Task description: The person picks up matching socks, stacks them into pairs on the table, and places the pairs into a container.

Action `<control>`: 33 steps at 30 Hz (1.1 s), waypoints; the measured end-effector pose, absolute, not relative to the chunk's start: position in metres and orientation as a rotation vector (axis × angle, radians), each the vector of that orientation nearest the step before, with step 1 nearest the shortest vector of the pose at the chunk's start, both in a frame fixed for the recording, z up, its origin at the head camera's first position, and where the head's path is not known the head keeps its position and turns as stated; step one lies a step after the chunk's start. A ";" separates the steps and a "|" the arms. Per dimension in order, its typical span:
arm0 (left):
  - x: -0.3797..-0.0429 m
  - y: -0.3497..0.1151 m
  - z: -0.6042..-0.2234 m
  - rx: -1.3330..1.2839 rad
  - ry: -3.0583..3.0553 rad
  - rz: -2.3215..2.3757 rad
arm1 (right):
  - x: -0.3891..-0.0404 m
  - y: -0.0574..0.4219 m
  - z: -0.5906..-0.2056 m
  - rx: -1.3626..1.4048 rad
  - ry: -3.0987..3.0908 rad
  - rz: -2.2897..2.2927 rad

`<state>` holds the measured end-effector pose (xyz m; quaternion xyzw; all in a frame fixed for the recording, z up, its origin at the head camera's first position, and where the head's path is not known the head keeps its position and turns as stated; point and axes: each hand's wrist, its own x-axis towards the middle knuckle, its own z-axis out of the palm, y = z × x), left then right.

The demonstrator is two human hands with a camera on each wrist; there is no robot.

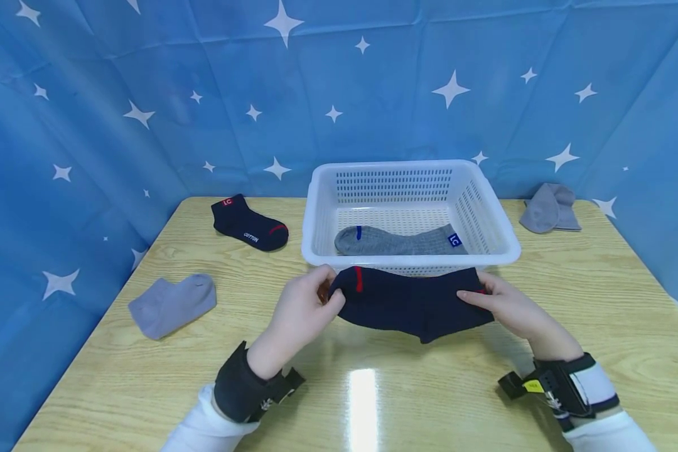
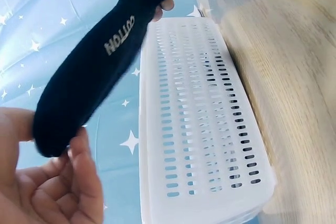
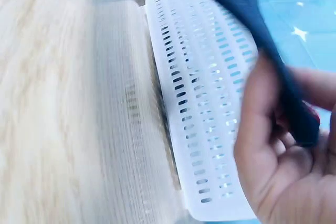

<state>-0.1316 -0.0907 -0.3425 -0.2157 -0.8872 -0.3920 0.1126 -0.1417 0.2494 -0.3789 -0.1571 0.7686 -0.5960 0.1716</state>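
Note:
A navy sock with a red stripe at the toe is stretched out level between both hands, just in front of the white basket. My left hand pinches its toe end; the right hand pinches the cuff end. White "COTTON" lettering shows on the sock's sole in the left wrist view. In the right wrist view the cuff sits between thumb and fingers. Inside the basket lies a grey sock with a blue stripe and a blue LC label.
Another navy sock with red LC and COTTON lettering lies left of the basket. Nearer on the left is a light grey sock; a folded grey sock lies at the back right. Behind the wooden table hangs a blue star-patterned cloth.

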 end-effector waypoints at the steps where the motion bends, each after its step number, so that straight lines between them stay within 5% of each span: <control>1: -0.132 -0.091 -0.342 -0.631 -2.643 -1.122 | -0.142 0.249 -0.378 -0.430 2.200 -1.670; 33: -0.160 -0.099 -0.382 -0.792 -3.265 -0.647 | -0.142 0.246 -0.382 -0.181 2.466 -1.023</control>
